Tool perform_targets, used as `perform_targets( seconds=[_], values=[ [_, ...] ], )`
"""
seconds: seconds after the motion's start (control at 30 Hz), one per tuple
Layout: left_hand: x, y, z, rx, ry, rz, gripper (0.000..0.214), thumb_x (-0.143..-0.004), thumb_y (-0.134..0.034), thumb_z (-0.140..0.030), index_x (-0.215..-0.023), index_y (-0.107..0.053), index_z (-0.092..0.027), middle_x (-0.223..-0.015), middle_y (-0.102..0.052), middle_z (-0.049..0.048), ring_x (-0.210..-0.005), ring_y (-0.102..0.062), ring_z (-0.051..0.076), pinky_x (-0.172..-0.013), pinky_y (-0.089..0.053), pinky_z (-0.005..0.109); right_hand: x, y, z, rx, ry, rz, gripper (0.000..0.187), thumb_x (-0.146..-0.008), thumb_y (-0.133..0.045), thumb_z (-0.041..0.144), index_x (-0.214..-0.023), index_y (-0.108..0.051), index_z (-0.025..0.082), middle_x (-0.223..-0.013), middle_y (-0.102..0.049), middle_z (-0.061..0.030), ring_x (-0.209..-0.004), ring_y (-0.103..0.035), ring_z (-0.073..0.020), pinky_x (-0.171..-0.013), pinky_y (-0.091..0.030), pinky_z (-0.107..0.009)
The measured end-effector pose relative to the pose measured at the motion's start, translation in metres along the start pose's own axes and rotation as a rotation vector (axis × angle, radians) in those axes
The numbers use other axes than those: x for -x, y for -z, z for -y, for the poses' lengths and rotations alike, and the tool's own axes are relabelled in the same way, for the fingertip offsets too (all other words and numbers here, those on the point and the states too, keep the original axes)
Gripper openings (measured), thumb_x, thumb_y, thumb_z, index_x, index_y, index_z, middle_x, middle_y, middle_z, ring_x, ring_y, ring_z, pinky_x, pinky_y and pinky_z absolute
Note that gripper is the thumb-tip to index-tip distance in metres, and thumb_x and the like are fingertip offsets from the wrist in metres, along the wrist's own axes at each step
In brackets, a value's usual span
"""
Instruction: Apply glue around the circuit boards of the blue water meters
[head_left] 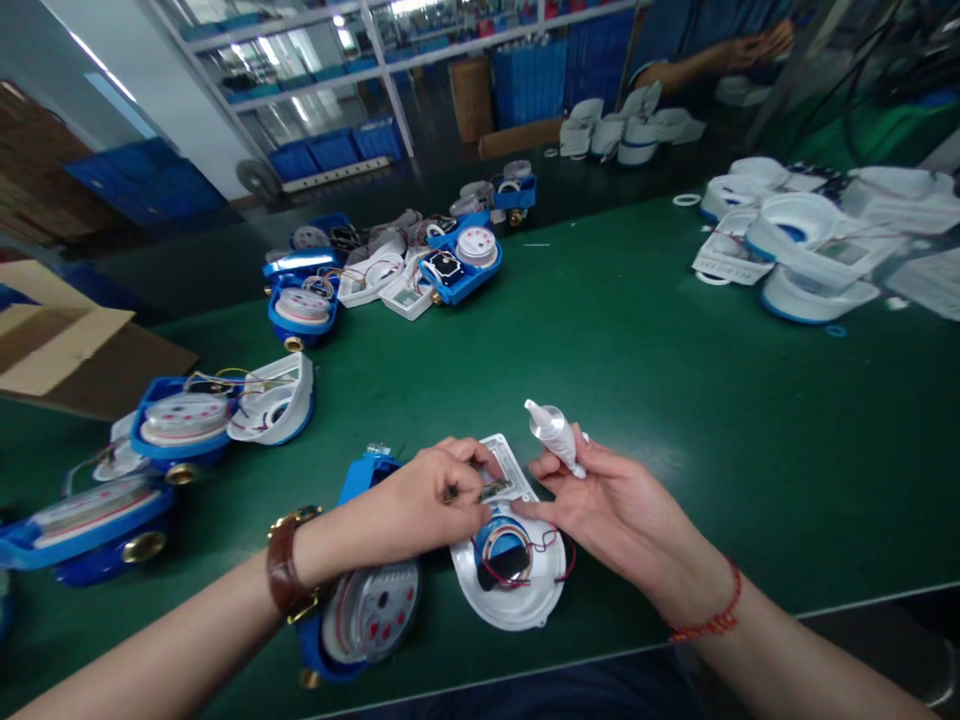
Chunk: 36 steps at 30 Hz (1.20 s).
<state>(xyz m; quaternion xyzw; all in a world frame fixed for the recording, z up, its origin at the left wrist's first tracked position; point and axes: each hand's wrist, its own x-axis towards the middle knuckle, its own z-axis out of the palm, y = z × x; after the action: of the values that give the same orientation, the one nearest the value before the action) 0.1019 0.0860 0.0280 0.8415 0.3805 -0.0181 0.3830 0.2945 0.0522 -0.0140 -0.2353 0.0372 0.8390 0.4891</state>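
Observation:
A white plastic meter cover [510, 607] lies on the green table in front of me, with red wires and a black part inside its round opening. My left hand [442, 490] is closed over the cover's rectangular window end; its fingertips are bent down, and what they pinch is hidden. My right hand [607, 500] holds a small white glue tube [555, 435], nozzle pointing up and left, while one extended finger touches the cover's middle. Partly beneath my left forearm sits a blue water meter [375, 610] with a clear round dial.
More blue meters with wired white covers stand to the left [187, 425] and at the back [461, 255]. White covers [806, 240] are piled at the right. An open cardboard box [97, 355] is at far left. Across the table are another person's hands [750, 50].

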Motion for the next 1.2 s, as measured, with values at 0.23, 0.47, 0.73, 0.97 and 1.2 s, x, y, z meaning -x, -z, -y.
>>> perform_targets(
  seconds=[0.23, 0.47, 0.73, 0.97, 1.2],
  values=[
    [0.029, -0.038, -0.002, -0.418, 0.016, -0.053, 0.025, -0.079, -0.054, -0.011, -0.095, -0.064, -0.028, -0.131, -0.052, 0.0061, -0.126, -0.041, 0.033, -0.099, -0.007, 0.077, 0.003, -0.004, -0.006, 0.101, 0.024, 0.056, 0.005, -0.081, -0.064, 0.017, -0.076, -0.062, 0.016, -0.075, -0.06, -0.0003, -0.069, -0.052, -0.0108, -0.079, -0.05, -0.042],
    [0.029, -0.022, -0.003, -0.66, 0.118, -0.077, 0.018, -0.084, -0.052, -0.018, -0.094, -0.067, -0.012, -0.136, -0.047, 0.0196, -0.123, -0.044, 0.04, -0.098, -0.033, 0.067, 0.002, -0.007, -0.004, 0.19, 0.034, 0.081, 0.007, -0.082, -0.062, 0.016, -0.075, -0.063, 0.016, -0.077, -0.06, -0.0004, -0.071, -0.051, -0.0114, -0.074, -0.051, -0.037],
    [0.022, -0.005, 0.025, -0.523, 0.097, -0.041, 0.018, -0.089, -0.045, -0.016, -0.091, -0.063, -0.014, -0.124, -0.055, 0.0159, -0.099, -0.062, 0.025, -0.086, -0.05, 0.045, 0.001, -0.005, -0.003, 0.389, 0.042, 0.057, 0.013, -0.086, -0.06, 0.028, -0.08, -0.065, 0.018, -0.084, -0.062, -0.0018, -0.079, -0.055, -0.0139, -0.083, -0.049, -0.037],
    [0.022, -0.006, 0.038, -0.332, 0.028, -0.045, 0.017, -0.091, -0.043, -0.018, -0.089, -0.059, -0.016, -0.106, -0.059, 0.0077, -0.082, -0.063, 0.014, -0.075, -0.052, 0.026, -0.001, -0.004, 0.015, 1.504, 0.652, 0.12, 0.011, -0.088, -0.058, 0.027, -0.084, -0.068, 0.023, -0.073, -0.066, 0.0007, -0.065, -0.056, -0.0113, -0.059, -0.039, -0.022],
    [0.021, -0.015, 0.044, -0.262, 0.011, -0.101, 0.017, -0.088, -0.044, -0.01, -0.095, -0.058, -0.017, -0.111, -0.059, 0.0094, -0.091, -0.063, 0.019, -0.08, -0.054, 0.033, -0.016, -0.012, 0.006, 2.041, 0.922, 0.491, 0.013, -0.09, -0.049, 0.015, -0.091, -0.062, 0.019, -0.071, -0.063, -0.0025, -0.062, -0.051, -0.0137, -0.057, -0.038, -0.025]
  ],
)
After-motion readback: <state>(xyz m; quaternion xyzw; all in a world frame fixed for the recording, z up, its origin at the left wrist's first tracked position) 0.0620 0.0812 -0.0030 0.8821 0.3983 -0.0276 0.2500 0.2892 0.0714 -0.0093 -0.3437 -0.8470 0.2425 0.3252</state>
